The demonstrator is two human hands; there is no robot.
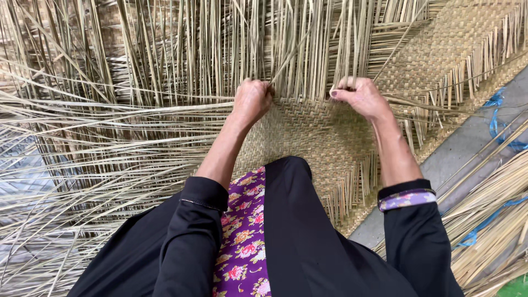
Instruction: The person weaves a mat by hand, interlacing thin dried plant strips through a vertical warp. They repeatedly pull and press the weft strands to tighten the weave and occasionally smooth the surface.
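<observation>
A half-woven straw mat [308, 137] lies flat under me, its finished checker weave in the middle and right. Long loose reed strips [181, 49] stick out from its working edge at the top and fan out to the left. My left hand [252, 100] is closed around a few upright strips at that edge. My right hand [360, 96] pinches a flat strip just to the right, fingers curled tight. Both hands sit on the boundary between woven mat and loose strips, about a hand's width apart.
A bare grey floor strip [467, 148] runs diagonally at the right. Beyond it lies a bundle of dry reeds [495, 231] tied with blue string [498, 102]. Loose strips [82, 165] cover the floor at the left. My black sleeves and purple flowered cloth fill the bottom.
</observation>
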